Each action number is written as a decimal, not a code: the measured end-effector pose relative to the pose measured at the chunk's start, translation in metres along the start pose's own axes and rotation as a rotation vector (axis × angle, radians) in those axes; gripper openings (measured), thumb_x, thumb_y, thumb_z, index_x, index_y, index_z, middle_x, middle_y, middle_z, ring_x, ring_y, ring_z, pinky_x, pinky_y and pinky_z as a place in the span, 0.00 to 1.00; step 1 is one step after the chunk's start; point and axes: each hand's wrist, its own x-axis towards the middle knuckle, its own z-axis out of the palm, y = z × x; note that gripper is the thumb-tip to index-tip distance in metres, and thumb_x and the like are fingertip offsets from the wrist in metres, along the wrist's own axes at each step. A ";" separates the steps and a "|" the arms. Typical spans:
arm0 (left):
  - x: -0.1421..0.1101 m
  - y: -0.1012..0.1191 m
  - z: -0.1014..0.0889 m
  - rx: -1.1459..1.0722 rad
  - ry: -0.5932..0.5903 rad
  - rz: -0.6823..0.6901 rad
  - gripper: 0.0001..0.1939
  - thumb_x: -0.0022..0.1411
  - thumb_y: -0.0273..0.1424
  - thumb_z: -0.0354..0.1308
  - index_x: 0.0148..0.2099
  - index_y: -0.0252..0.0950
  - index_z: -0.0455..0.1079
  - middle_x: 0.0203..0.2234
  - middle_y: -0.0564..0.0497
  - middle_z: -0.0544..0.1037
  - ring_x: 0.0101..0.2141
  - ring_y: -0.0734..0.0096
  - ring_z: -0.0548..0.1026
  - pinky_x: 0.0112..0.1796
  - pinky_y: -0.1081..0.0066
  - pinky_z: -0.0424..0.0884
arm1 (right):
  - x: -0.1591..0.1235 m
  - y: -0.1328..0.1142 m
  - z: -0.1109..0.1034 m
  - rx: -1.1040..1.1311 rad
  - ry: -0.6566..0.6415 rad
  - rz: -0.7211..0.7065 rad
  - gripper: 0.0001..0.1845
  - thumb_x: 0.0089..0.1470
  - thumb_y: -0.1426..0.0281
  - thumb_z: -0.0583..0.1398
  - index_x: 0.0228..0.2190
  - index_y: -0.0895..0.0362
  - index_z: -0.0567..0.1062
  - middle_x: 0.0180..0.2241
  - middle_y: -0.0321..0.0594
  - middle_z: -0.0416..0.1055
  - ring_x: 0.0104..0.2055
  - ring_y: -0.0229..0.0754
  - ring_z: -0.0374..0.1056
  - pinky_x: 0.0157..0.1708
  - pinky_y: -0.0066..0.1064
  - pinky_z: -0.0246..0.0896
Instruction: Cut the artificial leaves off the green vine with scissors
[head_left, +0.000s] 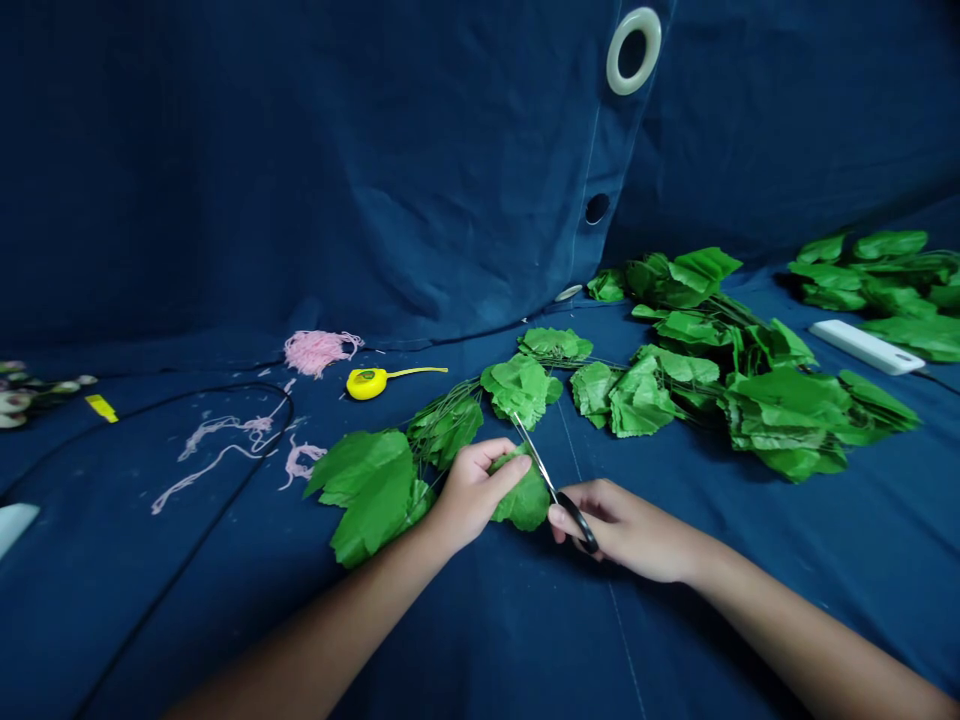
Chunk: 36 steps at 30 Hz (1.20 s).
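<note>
Black-handled scissors (541, 466) are in my right hand (616, 522), the fingers closed about the handles. Their blades point up and to the left, over the green leaves near my other hand. My left hand (478, 488) pinches an artificial green leaf (525, 497), thumb and fingers pressed together beside the blades. Whether the blades touch the leaf or its stem I cannot tell. Around my hands lie more bunched fabric leaves: a leaf cluster (519, 388) just beyond the blades and large leaves (375, 490) by my left wrist.
More leaf bunches (787, 405) spread to the right, near a white power strip (866, 346). A yellow tape measure (366, 383), a pink yarn bundle (319, 350) and loose pink strands (210, 455) lie at left. A black cable (214, 525) curves across the blue cloth (525, 630).
</note>
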 end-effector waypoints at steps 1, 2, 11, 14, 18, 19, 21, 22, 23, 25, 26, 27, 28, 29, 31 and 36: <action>0.000 0.000 0.000 0.001 0.003 0.003 0.17 0.66 0.39 0.61 0.29 0.33 0.69 0.23 0.56 0.64 0.26 0.76 0.61 0.28 0.75 0.58 | -0.001 0.000 0.000 0.006 -0.004 0.005 0.32 0.63 0.42 0.56 0.37 0.61 0.76 0.26 0.35 0.64 0.27 0.31 0.60 0.26 0.19 0.53; 0.000 0.000 0.000 0.001 0.006 0.006 0.18 0.66 0.39 0.62 0.28 0.33 0.68 0.22 0.56 0.64 0.26 0.76 0.60 0.28 0.75 0.58 | -0.001 0.000 0.000 0.014 -0.009 0.012 0.33 0.63 0.42 0.55 0.38 0.60 0.76 0.25 0.35 0.65 0.27 0.32 0.61 0.26 0.19 0.54; 0.000 0.002 0.001 0.006 0.014 0.022 0.17 0.66 0.38 0.62 0.28 0.32 0.68 0.22 0.56 0.63 0.26 0.76 0.60 0.28 0.75 0.57 | -0.001 0.000 -0.001 -0.019 -0.003 0.027 0.34 0.63 0.41 0.54 0.38 0.61 0.77 0.26 0.36 0.66 0.26 0.32 0.61 0.27 0.20 0.55; 0.001 0.002 0.000 0.007 0.003 0.018 0.17 0.66 0.38 0.62 0.29 0.32 0.69 0.22 0.55 0.65 0.26 0.76 0.61 0.28 0.75 0.58 | 0.000 0.001 -0.001 -0.008 -0.007 0.019 0.34 0.62 0.41 0.55 0.37 0.61 0.76 0.25 0.36 0.65 0.26 0.31 0.59 0.27 0.21 0.55; 0.000 0.000 -0.001 0.021 -0.008 0.018 0.17 0.66 0.39 0.61 0.30 0.32 0.70 0.23 0.55 0.66 0.26 0.75 0.61 0.28 0.74 0.58 | 0.000 0.003 0.000 0.003 -0.002 0.011 0.34 0.62 0.41 0.55 0.36 0.61 0.76 0.24 0.35 0.64 0.25 0.31 0.59 0.27 0.21 0.54; 0.000 -0.001 -0.001 0.022 -0.006 0.021 0.17 0.66 0.39 0.61 0.29 0.32 0.70 0.23 0.55 0.65 0.26 0.75 0.61 0.28 0.74 0.58 | 0.000 0.003 0.000 0.003 -0.001 0.011 0.34 0.62 0.41 0.55 0.36 0.61 0.76 0.25 0.35 0.65 0.25 0.31 0.59 0.28 0.21 0.54; 0.000 -0.001 -0.001 0.023 0.001 0.031 0.18 0.66 0.39 0.62 0.28 0.33 0.68 0.22 0.56 0.64 0.26 0.75 0.60 0.28 0.74 0.58 | 0.000 0.002 0.000 0.006 -0.005 0.016 0.34 0.63 0.41 0.55 0.37 0.61 0.76 0.25 0.35 0.65 0.26 0.32 0.59 0.28 0.21 0.55; 0.000 -0.001 -0.001 0.025 0.004 0.034 0.18 0.66 0.39 0.62 0.28 0.33 0.68 0.22 0.56 0.63 0.26 0.76 0.60 0.28 0.75 0.58 | 0.000 0.002 0.000 0.006 -0.007 0.017 0.33 0.63 0.41 0.55 0.37 0.61 0.76 0.25 0.35 0.65 0.26 0.32 0.60 0.28 0.21 0.55; -0.001 -0.001 -0.001 0.027 0.004 0.036 0.18 0.66 0.39 0.62 0.28 0.33 0.67 0.22 0.56 0.63 0.26 0.76 0.60 0.28 0.75 0.58 | 0.000 0.002 0.000 0.007 -0.009 0.019 0.33 0.63 0.41 0.55 0.37 0.61 0.76 0.25 0.35 0.65 0.26 0.32 0.60 0.28 0.21 0.55; -0.001 -0.001 -0.001 0.032 -0.002 0.036 0.18 0.66 0.39 0.61 0.28 0.33 0.68 0.22 0.56 0.64 0.26 0.75 0.60 0.28 0.74 0.58 | 0.000 0.002 0.000 0.009 -0.008 0.021 0.33 0.62 0.41 0.55 0.37 0.61 0.76 0.25 0.35 0.65 0.26 0.31 0.59 0.28 0.21 0.54; -0.001 0.000 -0.001 0.034 -0.008 0.035 0.17 0.66 0.39 0.61 0.29 0.33 0.69 0.22 0.55 0.64 0.26 0.75 0.61 0.28 0.74 0.58 | 0.000 0.002 0.000 0.007 -0.006 0.017 0.33 0.62 0.41 0.56 0.36 0.61 0.76 0.25 0.35 0.64 0.26 0.31 0.59 0.28 0.21 0.54; -0.001 0.000 -0.001 0.035 -0.013 0.034 0.17 0.66 0.39 0.61 0.29 0.33 0.69 0.22 0.55 0.65 0.26 0.75 0.61 0.28 0.74 0.58 | 0.001 0.002 0.000 0.004 -0.002 0.012 0.33 0.62 0.41 0.56 0.36 0.61 0.76 0.25 0.35 0.64 0.26 0.31 0.58 0.27 0.21 0.54; -0.001 0.000 -0.001 0.036 -0.014 0.035 0.17 0.66 0.39 0.61 0.29 0.33 0.69 0.22 0.55 0.65 0.26 0.75 0.61 0.28 0.74 0.58 | 0.001 0.002 0.001 0.001 0.001 0.008 0.33 0.62 0.41 0.56 0.36 0.61 0.76 0.25 0.35 0.64 0.26 0.31 0.58 0.27 0.21 0.53; -0.001 0.000 -0.001 0.036 -0.014 0.036 0.17 0.66 0.39 0.61 0.29 0.33 0.69 0.22 0.55 0.65 0.26 0.75 0.61 0.29 0.74 0.58 | 0.001 0.002 0.001 -0.002 0.003 0.004 0.33 0.62 0.41 0.56 0.36 0.61 0.76 0.25 0.35 0.64 0.26 0.31 0.58 0.27 0.21 0.53; -0.001 0.000 0.000 0.033 -0.003 0.041 0.18 0.66 0.39 0.61 0.28 0.33 0.67 0.22 0.56 0.63 0.26 0.76 0.60 0.28 0.74 0.57 | 0.000 0.001 0.001 -0.009 0.005 0.006 0.33 0.62 0.41 0.55 0.36 0.61 0.76 0.25 0.35 0.65 0.26 0.31 0.58 0.28 0.21 0.54; -0.001 -0.001 -0.001 0.014 0.001 0.032 0.18 0.66 0.39 0.62 0.28 0.33 0.67 0.22 0.56 0.63 0.26 0.76 0.59 0.28 0.75 0.57 | -0.001 -0.001 -0.001 -0.028 0.002 -0.003 0.34 0.63 0.41 0.55 0.36 0.61 0.76 0.25 0.35 0.65 0.26 0.32 0.58 0.29 0.21 0.55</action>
